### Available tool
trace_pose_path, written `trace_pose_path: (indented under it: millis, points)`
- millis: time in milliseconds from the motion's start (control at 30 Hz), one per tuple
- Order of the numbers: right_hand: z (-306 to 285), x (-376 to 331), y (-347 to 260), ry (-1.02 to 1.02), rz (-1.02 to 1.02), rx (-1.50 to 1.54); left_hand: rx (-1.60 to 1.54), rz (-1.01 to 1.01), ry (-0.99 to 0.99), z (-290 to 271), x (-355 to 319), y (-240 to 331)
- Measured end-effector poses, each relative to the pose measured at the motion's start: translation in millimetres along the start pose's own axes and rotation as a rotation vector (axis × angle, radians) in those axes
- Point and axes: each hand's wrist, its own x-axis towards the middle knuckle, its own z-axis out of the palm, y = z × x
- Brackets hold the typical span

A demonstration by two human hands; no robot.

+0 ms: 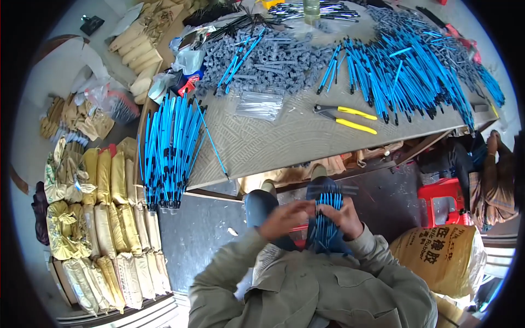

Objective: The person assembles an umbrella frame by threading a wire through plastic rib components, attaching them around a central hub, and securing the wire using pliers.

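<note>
Both hands, the left hand [285, 217] and the right hand [343, 217], are gripping a tight bundle of thin blue plastic rods [327, 216] below the patterned surface [273, 142].

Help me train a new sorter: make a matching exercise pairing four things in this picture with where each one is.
Things:
1. yellow-handled pliers
2. bundle of blue rods
3. red stool
4. clear bag of thin pins

Places:
A. on the floor under the table's right end
B. held between left hand and right hand
C. on the table, right of centre
D. on the table, below the grey parts pile

Pairs: 1-C, 2-B, 3-A, 4-D
</note>
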Motion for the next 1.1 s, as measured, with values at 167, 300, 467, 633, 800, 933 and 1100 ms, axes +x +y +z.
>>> trace_pose_path:
  millis: [167, 300, 467, 633, 800, 933, 1100]
  points:
    - [-1.2, 1.1, -9.8, 0.012, 0.064, 0.023, 0.669, 0.347, 0.191, -94.3, 74.0, 138.4]
    - [0.2, 8.8, -18.1, 0.031, 0.138, 0.198, 1.594, 0.345, 0.694, -210.4, 158.0, 187.1]
    - [-10.5, 15.1, -22.4, 0.103, 0.154, 0.188, 1.503, 0.099, 0.718, -260.4, 199.1, 179.3]
    - [-17.5, 16.6, -16.1, 0.061, 0.116, 0.203, 1.553, 0.01, 0.658, -271.8, 201.7, 169.4]
    - [-7.0, 1.3, -22.2, 0.043, 0.14, 0.259, 1.377, 0.303, 0.756, -248.1, 171.4, 202.6]
    - [-4.0, -13.0, -23.5, -0.001, 0.132, 0.232, 0.435, 0.364, 0.396, -163.9, 129.2, 224.1]
    - [2.9, -15.9, -20.4, -0.031, 0.058, 0.132, -0.124, 0.25, 0.26, -58.7, 50.0, 144.9]
